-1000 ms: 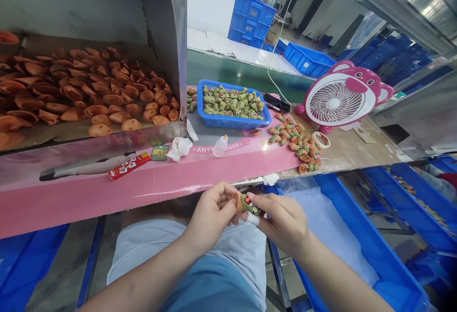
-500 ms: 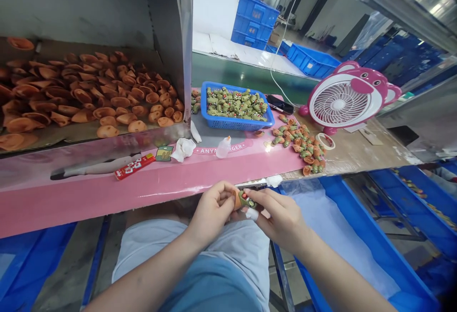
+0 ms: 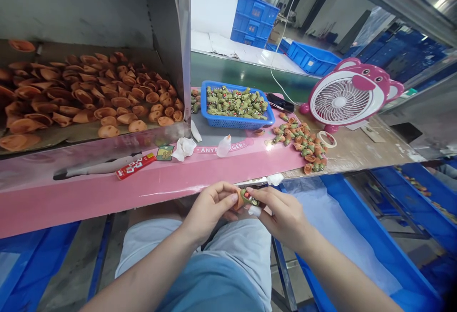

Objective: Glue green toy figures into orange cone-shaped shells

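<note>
Just off the table's front edge, above my lap, my two hands meet on a small two-part figure. My left hand [image 3: 214, 205] is closed on its orange cup-shaped piece [image 3: 239, 199]. My right hand [image 3: 280, 209] pinches the green piece with red and white details [image 3: 250, 197], which sits against the orange one; whether they are joined I cannot tell. A white wrap [image 3: 254, 211] covers a fingertip of my right hand. Farther back, a blue basket [image 3: 235, 121] holds many green pieces [image 3: 237, 105]. To its right lies a pile of orange-and-green figures [image 3: 303, 143].
A bin at the left holds many orange pieces [image 3: 121, 93]. On the pink mat [image 3: 171, 178] are a red packet [image 3: 135, 166], crumpled tissue [image 3: 184, 149] and a small bottle [image 3: 224, 146]. A pink fan [image 3: 342, 97] stands behind a tape roll [image 3: 326, 139]. Blue trays [image 3: 360, 221] flank my lap.
Both hands stay on the figure, with a slight shift of fingers; a little more of the orange piece shows. The whole view has moved slightly.
</note>
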The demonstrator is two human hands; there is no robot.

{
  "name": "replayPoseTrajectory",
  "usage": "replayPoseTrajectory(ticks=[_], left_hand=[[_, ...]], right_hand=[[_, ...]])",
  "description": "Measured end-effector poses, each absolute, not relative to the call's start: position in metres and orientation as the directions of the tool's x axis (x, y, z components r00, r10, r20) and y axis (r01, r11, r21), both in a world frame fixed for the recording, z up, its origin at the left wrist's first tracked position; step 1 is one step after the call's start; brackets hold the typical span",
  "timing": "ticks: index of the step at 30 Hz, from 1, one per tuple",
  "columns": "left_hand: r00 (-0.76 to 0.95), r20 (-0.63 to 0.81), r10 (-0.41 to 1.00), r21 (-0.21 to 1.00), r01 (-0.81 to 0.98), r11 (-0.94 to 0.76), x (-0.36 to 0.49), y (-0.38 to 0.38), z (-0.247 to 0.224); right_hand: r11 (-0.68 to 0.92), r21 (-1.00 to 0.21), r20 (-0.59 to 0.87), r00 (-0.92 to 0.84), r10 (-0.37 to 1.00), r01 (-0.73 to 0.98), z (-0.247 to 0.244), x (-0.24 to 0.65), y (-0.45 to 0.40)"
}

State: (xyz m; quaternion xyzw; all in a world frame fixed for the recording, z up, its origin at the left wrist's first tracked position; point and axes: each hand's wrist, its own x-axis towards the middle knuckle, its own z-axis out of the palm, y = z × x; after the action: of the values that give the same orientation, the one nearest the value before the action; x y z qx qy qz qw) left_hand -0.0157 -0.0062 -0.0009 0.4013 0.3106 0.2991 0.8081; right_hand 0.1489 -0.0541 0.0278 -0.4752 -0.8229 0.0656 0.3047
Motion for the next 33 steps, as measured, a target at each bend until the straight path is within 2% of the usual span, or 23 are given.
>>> replayPoseTrajectory(ticks=[14, 33], left_hand=[[0.634, -0.318, 0.705, 0.867, -0.107, 0.486, -0.0165, -0.0019, 0.0045], [0.677, -0.259, 0.689, 0.861, -0.161, 0.482, -0.0135, -0.0017, 0.0076]], right_hand=[[0.537, -0.384, 0.446, -0.358, 0.820, 0.752, 0.0217, 0.1516, -0.0546], [0.533, -0.365, 0.443, -0.361, 0.821, 0.763, 0.0283, 0.1532, -0.0607]])
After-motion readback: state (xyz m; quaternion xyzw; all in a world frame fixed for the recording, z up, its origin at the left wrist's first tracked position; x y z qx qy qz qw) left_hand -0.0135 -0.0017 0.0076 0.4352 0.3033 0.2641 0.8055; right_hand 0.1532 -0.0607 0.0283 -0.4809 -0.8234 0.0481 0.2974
